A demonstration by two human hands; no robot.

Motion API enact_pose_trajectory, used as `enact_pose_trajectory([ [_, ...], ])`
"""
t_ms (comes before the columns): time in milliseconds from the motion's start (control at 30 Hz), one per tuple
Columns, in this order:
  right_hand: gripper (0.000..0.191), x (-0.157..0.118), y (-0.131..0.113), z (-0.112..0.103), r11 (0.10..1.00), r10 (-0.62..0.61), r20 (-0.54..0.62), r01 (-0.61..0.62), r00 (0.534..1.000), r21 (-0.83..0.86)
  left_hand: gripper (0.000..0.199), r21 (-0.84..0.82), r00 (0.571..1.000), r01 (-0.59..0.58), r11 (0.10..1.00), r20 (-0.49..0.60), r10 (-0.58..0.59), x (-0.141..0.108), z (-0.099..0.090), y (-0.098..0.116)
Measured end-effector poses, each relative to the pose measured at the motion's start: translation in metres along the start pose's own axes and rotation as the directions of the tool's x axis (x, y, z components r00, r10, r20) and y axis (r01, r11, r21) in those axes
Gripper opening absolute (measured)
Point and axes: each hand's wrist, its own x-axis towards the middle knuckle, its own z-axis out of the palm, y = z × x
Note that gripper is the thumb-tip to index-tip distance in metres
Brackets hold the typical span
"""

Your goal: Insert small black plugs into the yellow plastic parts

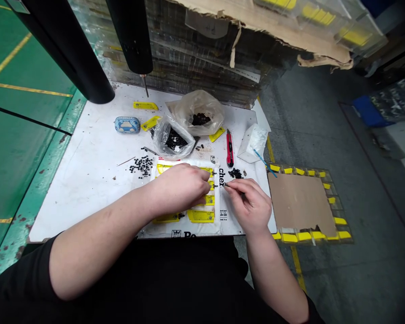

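My left hand (pixel 180 186) is bent over several yellow plastic pieces (pixel 201 216) laid out in rows on a white printed sheet (pixel 222 204). Its fingers are curled closed, and whatever they grip, if anything, is hidden beneath them. Just right of the sheet, my right hand (pixel 251 202) pinches a small dark part (pixel 225 184) between thumb and forefinger. Small black parts (pixel 235 173) lie in a pile above that hand. Loose black beads (pixel 141 166) are scattered left of the sheet.
Behind the sheet stand two plastic bags, a smaller one (pixel 162 139) and a larger one (pixel 202 101), both with dark parts inside. A red utility knife (pixel 230 148) lies near a white box (pixel 253 143). A driver bit (pixel 145 85) hangs overhead; a patterned case (pixel 127 125) sits at left.
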Motion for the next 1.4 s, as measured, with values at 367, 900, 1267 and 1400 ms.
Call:
enact_pose_trajectory([
  [367,0.007,0.005,0.002,-0.006,0.997,-0.064,0.269,0.047,0.961,0.069,0.011,-0.032,0.997,-0.012,0.999,0.077,0.015,0.001,0.005,0.0],
  [900,0.009,0.007,0.003,-0.004,0.997,-0.077,0.396,0.065,0.915,0.045,0.009,-0.018,0.993,0.02,1.0,0.121,-0.017,0.003,0.006,0.002],
  [1267,0.008,-0.011,-0.003,-0.008,0.987,-0.049,0.327,0.096,0.944,-0.129,0.009,-0.013,0.993,0.022,1.0,0.115,-0.02,0.003,0.006,0.004],
  [1400,0.008,-0.016,-0.007,-0.008,0.984,-0.036,0.31,0.087,0.95,-0.153,0.011,-0.006,0.992,0.024,1.0,0.126,-0.023,0.003,0.006,0.004],
])
